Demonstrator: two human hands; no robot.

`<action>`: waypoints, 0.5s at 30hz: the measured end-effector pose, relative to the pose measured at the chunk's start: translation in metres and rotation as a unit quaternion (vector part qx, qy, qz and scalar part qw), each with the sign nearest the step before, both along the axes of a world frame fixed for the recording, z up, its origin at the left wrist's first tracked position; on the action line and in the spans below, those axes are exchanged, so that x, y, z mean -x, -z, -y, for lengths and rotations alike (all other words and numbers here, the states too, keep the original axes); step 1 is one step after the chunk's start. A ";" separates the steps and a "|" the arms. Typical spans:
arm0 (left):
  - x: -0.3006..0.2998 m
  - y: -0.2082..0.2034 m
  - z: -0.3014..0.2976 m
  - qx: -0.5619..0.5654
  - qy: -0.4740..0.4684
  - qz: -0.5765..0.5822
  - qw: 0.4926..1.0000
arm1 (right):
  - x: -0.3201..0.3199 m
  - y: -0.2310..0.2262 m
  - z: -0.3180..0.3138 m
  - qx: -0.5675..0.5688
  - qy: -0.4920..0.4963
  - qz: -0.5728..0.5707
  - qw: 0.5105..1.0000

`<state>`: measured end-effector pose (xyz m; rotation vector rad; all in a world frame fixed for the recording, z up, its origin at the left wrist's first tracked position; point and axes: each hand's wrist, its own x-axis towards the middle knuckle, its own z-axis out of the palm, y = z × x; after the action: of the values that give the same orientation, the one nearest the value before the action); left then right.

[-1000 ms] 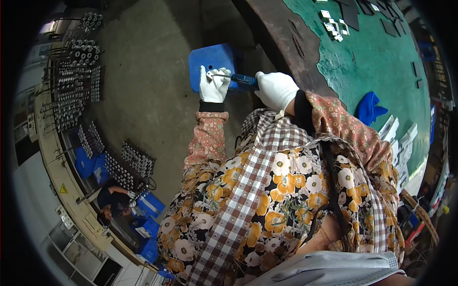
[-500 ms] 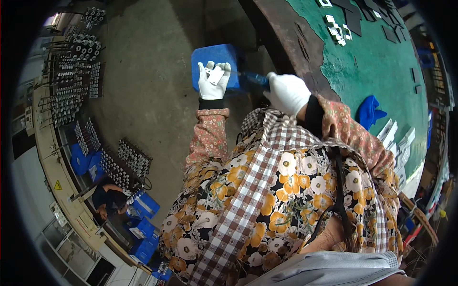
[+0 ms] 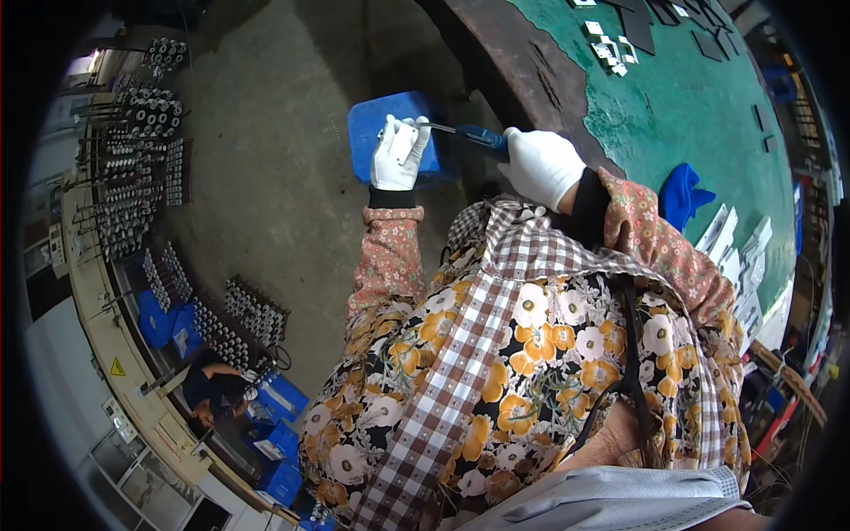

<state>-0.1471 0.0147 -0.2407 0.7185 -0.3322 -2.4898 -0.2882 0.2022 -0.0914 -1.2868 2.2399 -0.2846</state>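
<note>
My left hand (image 3: 395,173), in a white glove, is closed around a small flat white bracket (image 3: 403,143) with a hole in it, palm side up. In my gloved right hand (image 3: 544,166) is a hand tool (image 3: 481,135) with a blue handle and a thin metal shaft. The shaft points left and its tip reaches the edge of the bracket by my left fingertips; the exact contact is too small to make out. Below both hands, a blue plastic bin (image 3: 365,133) stands on the floor.
On my right, a worn green-topped table (image 3: 655,124) holds small white brackets (image 3: 609,51), dark flat plates (image 3: 636,31), a blue cloth (image 3: 682,196) and long white parts (image 3: 722,232). Racks of metal parts (image 3: 142,146) line the far left, where another person (image 3: 212,389) works beside blue bins (image 3: 279,398).
The tool's shaft has come to the bracket as my left fingers closed further around it. The right hand has shifted slightly right, and the view has turned a little.
</note>
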 end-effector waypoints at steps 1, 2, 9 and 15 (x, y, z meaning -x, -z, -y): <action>-0.002 0.006 0.004 0.002 0.000 0.001 1.000 | -0.001 -0.003 -0.001 0.001 0.001 0.003 1.000; -0.004 0.012 0.009 -0.007 0.016 -0.063 0.998 | -0.007 -0.008 -0.003 0.008 -0.028 0.014 0.999; -0.003 -0.003 0.015 0.100 -0.032 0.124 0.987 | -0.006 -0.021 -0.013 0.032 -0.010 0.013 0.999; -0.018 0.009 0.037 0.051 0.017 -0.034 0.998 | -0.009 -0.028 -0.012 0.023 -0.030 0.031 0.999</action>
<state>-0.1295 -0.0221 -0.2498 0.5894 -0.4459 -2.5025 -0.2796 0.2145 -0.0632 -1.3477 2.1503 -0.3516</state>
